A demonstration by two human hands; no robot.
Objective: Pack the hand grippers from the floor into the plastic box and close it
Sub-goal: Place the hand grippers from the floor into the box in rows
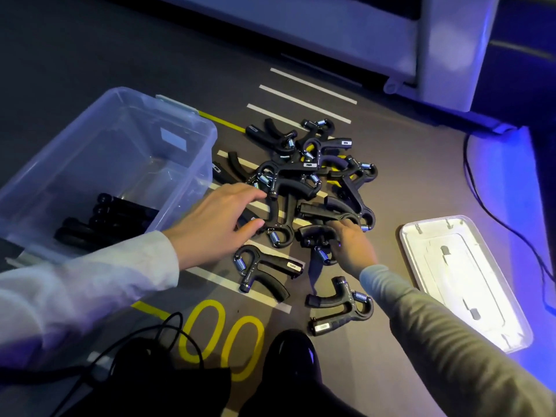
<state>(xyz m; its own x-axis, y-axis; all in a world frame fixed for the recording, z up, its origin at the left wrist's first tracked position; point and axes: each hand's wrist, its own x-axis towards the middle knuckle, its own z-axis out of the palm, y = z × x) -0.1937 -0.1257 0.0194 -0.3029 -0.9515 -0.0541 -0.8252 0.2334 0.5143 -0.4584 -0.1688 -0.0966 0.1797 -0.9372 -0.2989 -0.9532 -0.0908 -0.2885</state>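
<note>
Person, head view: clothing noted.
Left hand [210,225] bare, with a loose, creased white sleeve [75,293] to the wrist. Right hand [352,246] bare, with a grey ribbed knit sleeve [445,341]. Glossy black shoe [290,353] at bottom centre.

1. The hand grippers [304,182] are showing matt black plastic handles and shiny coiled metal springs.
2. The plastic box [186,164] is looking clear, smooth and glossy.
3. The lid [463,281] is gleaming as smooth white plastic.
4. The floor [406,164] is appearing matt grey with painted lines.
5. The sleeves [90,284] are looking like soft cloth.
</note>
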